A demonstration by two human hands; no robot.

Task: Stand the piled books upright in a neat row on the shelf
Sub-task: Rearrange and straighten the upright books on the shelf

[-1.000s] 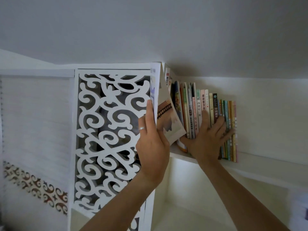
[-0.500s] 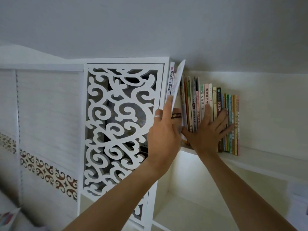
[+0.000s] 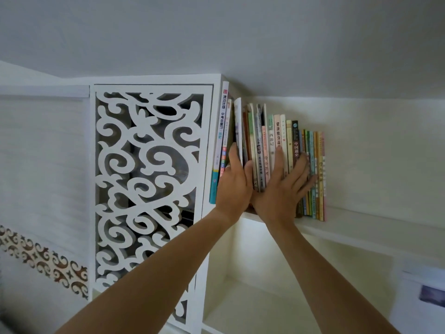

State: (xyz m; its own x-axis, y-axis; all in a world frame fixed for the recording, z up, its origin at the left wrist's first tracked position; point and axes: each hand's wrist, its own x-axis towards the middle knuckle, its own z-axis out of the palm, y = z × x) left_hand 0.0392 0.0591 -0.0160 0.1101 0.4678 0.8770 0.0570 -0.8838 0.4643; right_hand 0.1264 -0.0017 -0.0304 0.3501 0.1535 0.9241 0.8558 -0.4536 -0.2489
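Left of both hands: a white fretwork panel (image 3: 149, 184), cut-out scrolls, smooth painted surface, forming the shelf unit's side. Just beside the left hand (image 3: 232, 182), a tall white-spined workbook (image 3: 220, 145) stands against the panel's edge, glossy spine with a teal foot. The left hand has its fingers straight, pushed in beside a thin white softcover (image 3: 238, 126) and pressing it upright; whether the thumb pinches it cannot be told. Heels of the two hands touch. The right hand (image 3: 283, 186) lies flat, fingers spread, against the spines of the book row (image 3: 284, 145). Right of it, thin colourful paperbacks (image 3: 315, 174) stand square on the white shelf (image 3: 361, 225), matte board. Judgement: task nearly done. All visible books are upright; left-end books lean slightly and spine fronts are uneven, so final squaring remains.
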